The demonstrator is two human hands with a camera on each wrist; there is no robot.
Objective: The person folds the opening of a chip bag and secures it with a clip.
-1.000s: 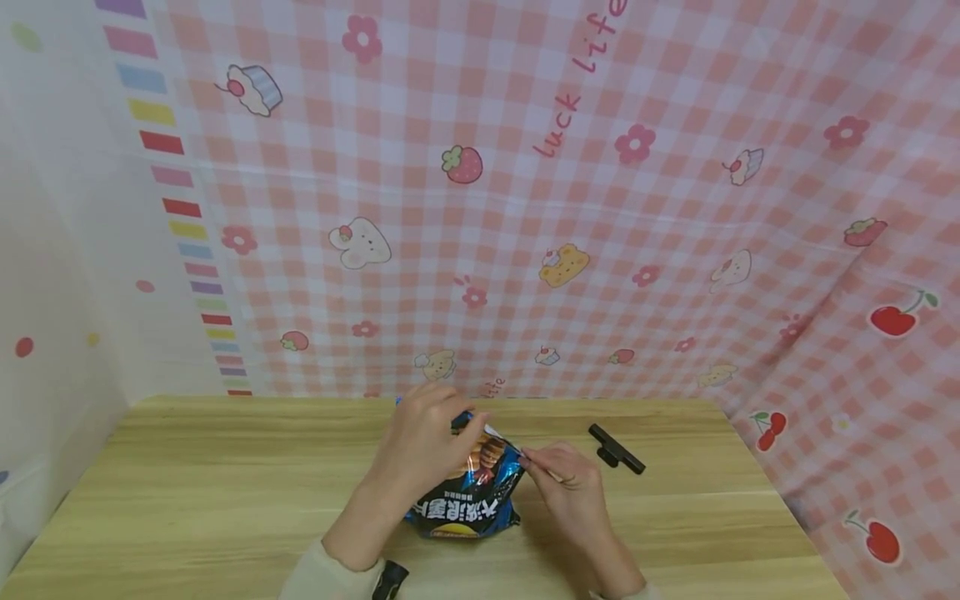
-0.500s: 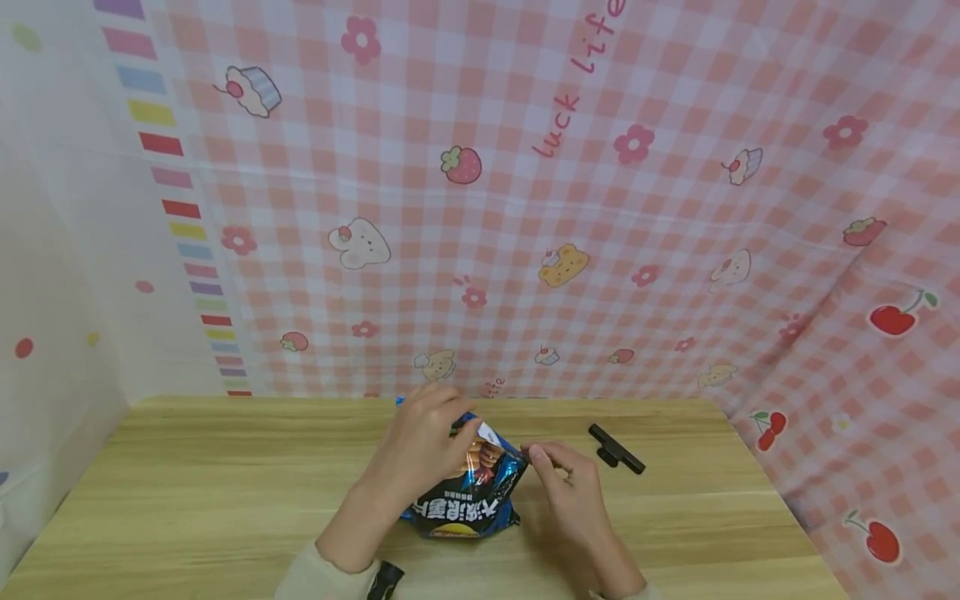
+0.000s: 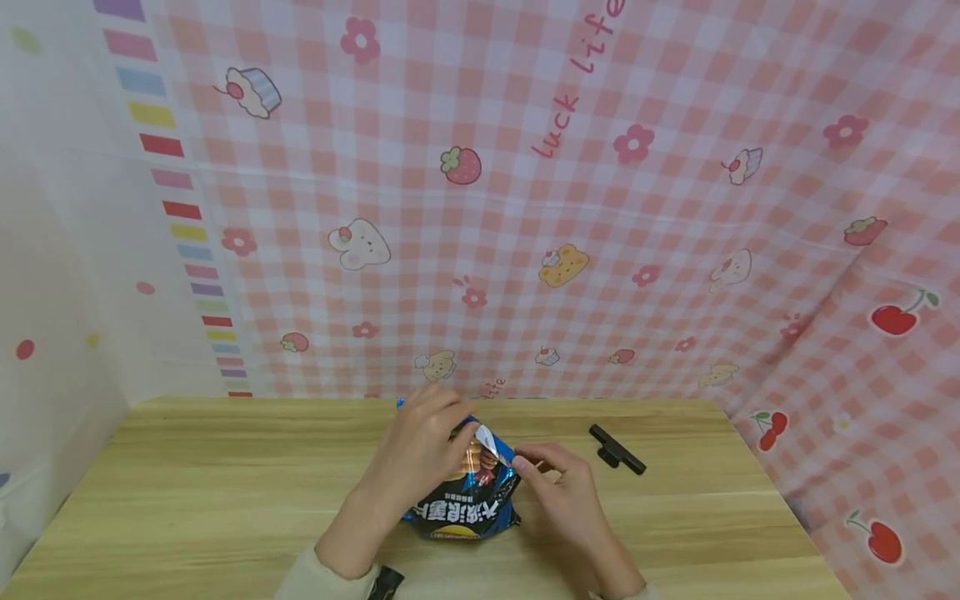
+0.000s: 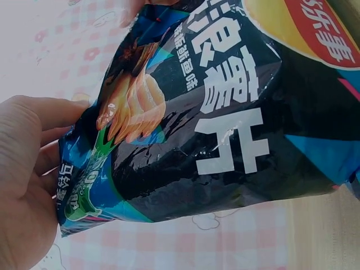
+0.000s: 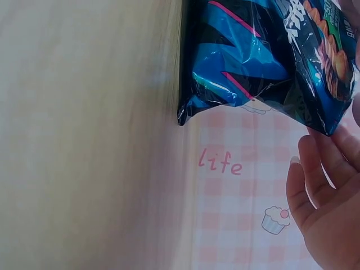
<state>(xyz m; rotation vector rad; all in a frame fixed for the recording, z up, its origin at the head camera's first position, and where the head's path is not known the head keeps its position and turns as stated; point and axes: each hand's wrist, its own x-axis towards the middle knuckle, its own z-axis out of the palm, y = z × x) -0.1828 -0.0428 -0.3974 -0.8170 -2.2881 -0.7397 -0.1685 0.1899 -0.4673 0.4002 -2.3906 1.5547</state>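
One left hand (image 3: pixel 420 442), gripping upper left of chip bag (image 3: pixel 472 496); one right hand (image 3: pixel 566 487), pinching opposite top corner. Hold on both sides probably for keeping bag steady and top edge spread. White strip (image 3: pixel 485 435) along that edge: fold or lining, cannot tell. Bag back: hidden. Beyond, apart on table (image 3: pixel 225 483): black bar (image 3: pixel 618 450), use unclear. Beside left sleeve (image 3: pixel 327 575): dark object (image 3: pixel 386 582), cut off.

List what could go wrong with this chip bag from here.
The right hand pinches only a corner of the chip bag, so its grip might slip. The left hand grips farther along the same edge; pulling apart could tear the bag. Its bulging body suggests contents, which a hard squeeze might crush.
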